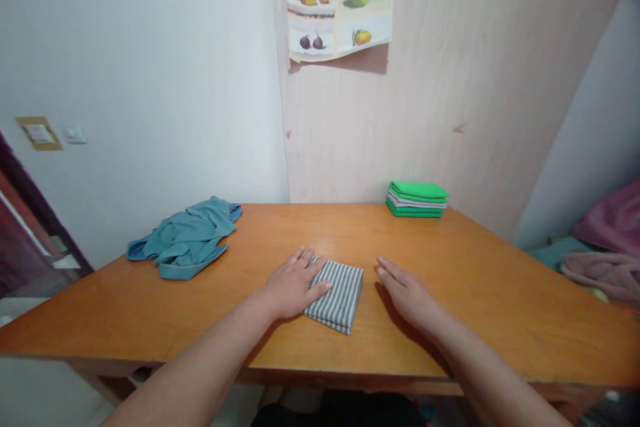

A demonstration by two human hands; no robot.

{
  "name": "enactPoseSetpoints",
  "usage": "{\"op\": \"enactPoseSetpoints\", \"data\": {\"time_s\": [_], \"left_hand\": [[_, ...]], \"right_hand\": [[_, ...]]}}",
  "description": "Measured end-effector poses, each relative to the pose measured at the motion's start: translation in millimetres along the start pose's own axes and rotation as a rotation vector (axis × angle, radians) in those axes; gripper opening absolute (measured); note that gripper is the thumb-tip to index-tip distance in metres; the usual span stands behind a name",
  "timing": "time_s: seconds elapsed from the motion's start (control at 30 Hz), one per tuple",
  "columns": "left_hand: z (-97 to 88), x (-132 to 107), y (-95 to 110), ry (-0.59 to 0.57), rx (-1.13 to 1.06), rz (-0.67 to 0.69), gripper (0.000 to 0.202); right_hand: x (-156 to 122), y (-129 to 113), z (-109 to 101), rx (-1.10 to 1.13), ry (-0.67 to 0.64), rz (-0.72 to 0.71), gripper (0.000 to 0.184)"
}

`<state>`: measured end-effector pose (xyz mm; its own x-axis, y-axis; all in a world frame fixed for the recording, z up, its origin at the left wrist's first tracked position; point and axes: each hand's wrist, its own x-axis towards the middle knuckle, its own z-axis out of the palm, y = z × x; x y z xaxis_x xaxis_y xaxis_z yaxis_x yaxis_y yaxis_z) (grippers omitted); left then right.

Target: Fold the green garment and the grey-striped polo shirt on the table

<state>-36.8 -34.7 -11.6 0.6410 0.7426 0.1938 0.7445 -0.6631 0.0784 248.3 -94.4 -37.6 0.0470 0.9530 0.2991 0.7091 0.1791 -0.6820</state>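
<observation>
A grey-and-white striped cloth, folded into a small, roughly square pad, lies on the wooden table in front of me. My left hand rests flat on the cloth's left side, fingers spread, with the thumb across the stripes. To the right of the cloth, and apart from it, is my right hand. Its fingers are stretched out and held side by side, thumb side up, and nothing shows in it.
A crumpled teal garment lies at the table's back left. At the back right stands a neat stack of folded green and grey cloths. Fruit pictures hang on the wall behind. Pink fabric is heaped beyond the right edge.
</observation>
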Motion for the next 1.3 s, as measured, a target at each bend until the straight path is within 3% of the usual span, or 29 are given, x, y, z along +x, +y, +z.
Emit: {"op": "enactPoseSetpoints", "data": {"time_s": [0.27,0.53,0.67,0.77,0.9,1.03,1.3], "left_hand": [[-3.2,1.7,1.9,-0.047,-0.001,-0.051,0.077],[4.4,-6.5,30.8,0.049,-0.003,-0.245,0.082],[2.8,-11.8,36.1,0.056,-0.071,-0.261,0.081],[-3.3,-16.7,27.0,0.107,-0.162,-0.251,0.073],[-10.2,-25.6,0.9,0.341,-0.345,-0.268,0.055],[-11.9,-36.8,-23.7,0.535,-0.511,-0.388,0.043],[7.1,-48.9,-31.1,0.531,-0.693,-0.453,0.034]], "right_hand": [[-13.3,1.0,3.2,-0.040,0.024,0.022,0.057],[-11.2,2.2,1.9,-0.065,0.038,0.019,0.058],[-10.7,9.2,3.2,-0.053,0.060,0.015,0.056],[-10.6,15.1,3.9,-0.029,0.070,0.015,0.056],[-9.8,23.5,3.4,-0.006,0.063,0.016,0.059],[-8.2,30.0,1.8,-0.034,0.040,0.016,0.058],[-5.1,41.8,-2.2,-0.127,-0.005,0.030,0.055]]}}
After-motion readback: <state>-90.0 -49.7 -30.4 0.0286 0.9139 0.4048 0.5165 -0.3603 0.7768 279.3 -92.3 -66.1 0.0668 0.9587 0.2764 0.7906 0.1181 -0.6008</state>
